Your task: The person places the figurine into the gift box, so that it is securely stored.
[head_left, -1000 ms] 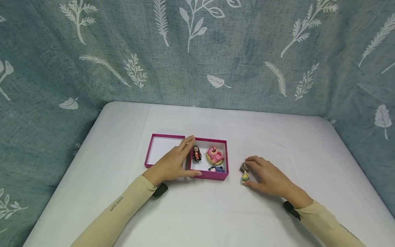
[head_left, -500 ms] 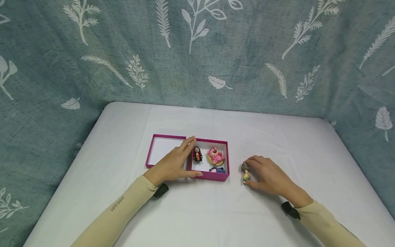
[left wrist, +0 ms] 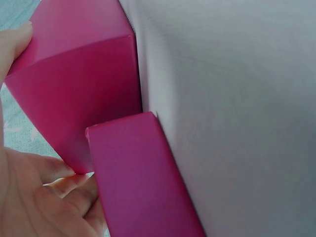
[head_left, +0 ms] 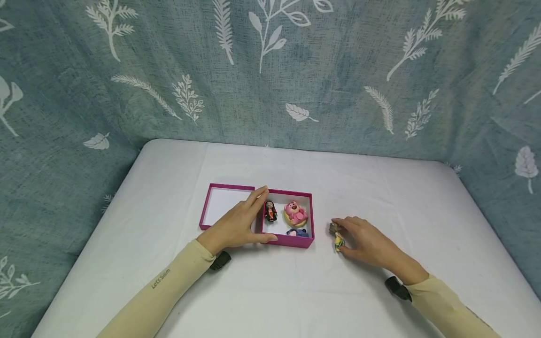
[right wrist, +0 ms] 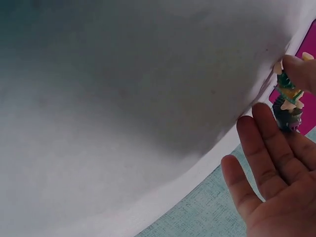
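Note:
Thumb and fingers of my left hand (head_left: 236, 223) (left wrist: 39, 197) span the left end of a magenta box (head_left: 291, 241) (left wrist: 84, 103) and grip it at its front and back. Inside the box lie a dark-haired doll (head_left: 270, 212), a pink bear (head_left: 295, 213) on a yellow ring and a blue figure (head_left: 297, 232) by the front wall. To the right of the box, my right hand (head_left: 374, 244) (right wrist: 286, 192) pinches a small yellow-and-green figure (head_left: 339, 242) (right wrist: 290, 93) between thumb and fingers. A grey-brown piece (head_left: 334, 228) touches its far end; whether the two are joined, I cannot tell.
An empty magenta tray or lid (head_left: 226, 206) (left wrist: 143, 182) with a white inside lies against the box's left side, partly behind my left hand. The white-covered table (head_left: 270, 300) ends at a green leaf-patterned curtain (head_left: 338, 70).
The yellow-and-green figure has tilted and turned between my right thumb and fingers, with the grey-brown piece shifting slightly. My left hand keeps its grip on the box.

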The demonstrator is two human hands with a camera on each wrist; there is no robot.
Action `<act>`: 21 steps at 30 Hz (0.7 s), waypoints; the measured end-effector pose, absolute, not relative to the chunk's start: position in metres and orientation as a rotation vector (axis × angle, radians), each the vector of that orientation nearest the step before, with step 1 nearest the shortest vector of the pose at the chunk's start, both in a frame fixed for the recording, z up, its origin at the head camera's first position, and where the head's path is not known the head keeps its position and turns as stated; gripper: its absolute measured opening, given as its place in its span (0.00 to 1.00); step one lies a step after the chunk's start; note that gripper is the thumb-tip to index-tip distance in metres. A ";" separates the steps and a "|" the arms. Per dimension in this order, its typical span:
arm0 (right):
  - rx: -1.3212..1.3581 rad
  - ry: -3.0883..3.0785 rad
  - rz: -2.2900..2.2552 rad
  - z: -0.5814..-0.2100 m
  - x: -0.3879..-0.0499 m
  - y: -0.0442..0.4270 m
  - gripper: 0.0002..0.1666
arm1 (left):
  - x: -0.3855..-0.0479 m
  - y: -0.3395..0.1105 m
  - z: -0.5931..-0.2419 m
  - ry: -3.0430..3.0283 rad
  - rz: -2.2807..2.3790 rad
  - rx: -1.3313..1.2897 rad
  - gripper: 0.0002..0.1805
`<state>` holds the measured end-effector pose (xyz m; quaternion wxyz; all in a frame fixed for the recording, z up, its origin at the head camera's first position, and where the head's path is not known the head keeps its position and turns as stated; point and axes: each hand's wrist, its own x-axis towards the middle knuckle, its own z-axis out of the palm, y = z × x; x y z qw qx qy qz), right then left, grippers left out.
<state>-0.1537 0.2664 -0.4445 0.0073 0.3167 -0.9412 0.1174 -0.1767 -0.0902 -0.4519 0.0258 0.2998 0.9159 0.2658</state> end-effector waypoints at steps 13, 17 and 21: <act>0.915 -3.055 0.490 -0.442 -0.154 0.264 0.42 | -0.176 -0.090 -0.452 2.830 0.842 0.940 0.64; 0.944 -3.023 0.477 -0.437 -0.156 0.266 0.41 | -0.177 -0.090 -0.453 2.833 0.839 0.945 0.64; 0.959 -2.997 0.483 -0.420 -0.160 0.268 0.40 | -0.177 -0.090 -0.453 2.834 0.834 0.939 0.64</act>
